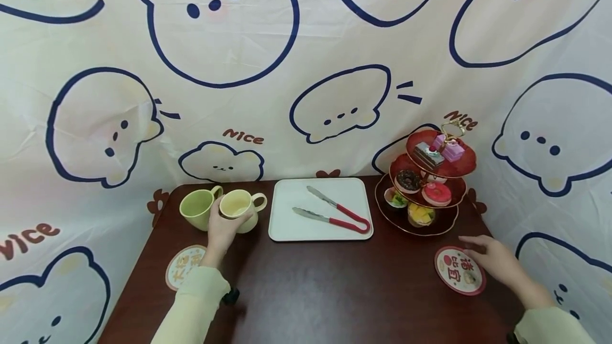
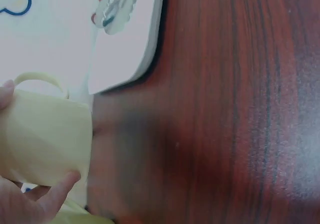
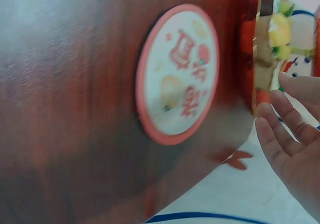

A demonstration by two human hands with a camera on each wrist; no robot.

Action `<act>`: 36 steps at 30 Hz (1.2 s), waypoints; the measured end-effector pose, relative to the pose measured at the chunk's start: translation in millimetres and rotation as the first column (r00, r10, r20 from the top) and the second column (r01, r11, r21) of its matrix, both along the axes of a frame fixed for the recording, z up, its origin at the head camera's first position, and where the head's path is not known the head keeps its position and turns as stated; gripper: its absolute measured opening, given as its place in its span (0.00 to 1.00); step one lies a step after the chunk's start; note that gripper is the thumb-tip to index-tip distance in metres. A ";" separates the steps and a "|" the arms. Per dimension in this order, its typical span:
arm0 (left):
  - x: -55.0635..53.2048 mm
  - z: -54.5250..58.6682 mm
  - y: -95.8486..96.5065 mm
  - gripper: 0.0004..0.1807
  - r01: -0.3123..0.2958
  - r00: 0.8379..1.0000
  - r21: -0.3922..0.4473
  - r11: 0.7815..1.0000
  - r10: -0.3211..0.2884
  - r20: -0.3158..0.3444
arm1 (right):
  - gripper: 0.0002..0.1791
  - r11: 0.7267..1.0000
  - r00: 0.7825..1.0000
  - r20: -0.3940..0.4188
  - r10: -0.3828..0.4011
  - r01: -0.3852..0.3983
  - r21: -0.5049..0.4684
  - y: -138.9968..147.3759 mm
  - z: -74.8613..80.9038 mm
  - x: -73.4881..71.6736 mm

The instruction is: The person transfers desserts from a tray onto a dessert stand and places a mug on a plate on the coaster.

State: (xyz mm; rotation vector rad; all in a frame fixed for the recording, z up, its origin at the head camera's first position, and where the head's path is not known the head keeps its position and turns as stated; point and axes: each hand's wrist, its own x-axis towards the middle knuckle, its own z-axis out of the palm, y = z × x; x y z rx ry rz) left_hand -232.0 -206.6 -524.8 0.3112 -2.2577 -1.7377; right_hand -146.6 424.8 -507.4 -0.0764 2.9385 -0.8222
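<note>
My left hand [image 1: 221, 233] grips a pale yellow mug [image 1: 246, 222] round its body, its handle pointing right. In the left wrist view, the thumb and fingertips press on the wall of the same yellow mug [image 2: 45, 136]. Whether its base touches the table cannot be told. Close on its left stands a green mug [image 1: 195, 211]. Below that hand lies a round cream coaster [image 1: 184, 267], partly hidden by the wrist. My right hand [image 1: 499, 261] hovers beside a red-rimmed round coaster [image 1: 460, 272], fingers loosely extended and holding nothing. In the right wrist view, the red-rimmed coaster [image 3: 177, 76] lies apart from the fingers [image 3: 272, 139].
A white tray [image 1: 287, 227] at the back middle holds red-handled tongs [image 1: 346, 224]. To its right rises a three-tier red stand [image 1: 461, 187] bearing several cakes and doughnuts. The dark wooden table [image 1: 334, 291] meets a printed cloth [image 1: 268, 110] behind and at both sides.
</note>
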 end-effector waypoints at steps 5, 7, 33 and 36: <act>3.1 9.6 6.3 0.52 0.024 1.000 -0.025 0.999 -0.024 0.006 | 0.21 1.000 0.999 -0.036 0.029 -0.029 -0.004 -17.2 16.3 -2.7; 5.1 14.9 9.9 0.52 0.034 0.999 -0.025 0.999 -0.034 0.004 | 0.22 0.999 0.997 -0.057 0.049 -0.049 -0.005 -23.5 22.0 -4.4; 32.9 43.7 68.1 0.51 0.246 0.969 -0.046 0.968 -0.246 0.002 | 0.23 0.933 0.959 -0.130 0.251 -0.275 -0.234 -102.0 56.6 -18.2; 35.6 43.7 76.7 0.51 0.272 0.962 -0.048 0.961 -0.272 0.002 | 0.24 0.925 0.956 -0.130 0.264 -0.289 -0.248 -108.7 55.8 -19.0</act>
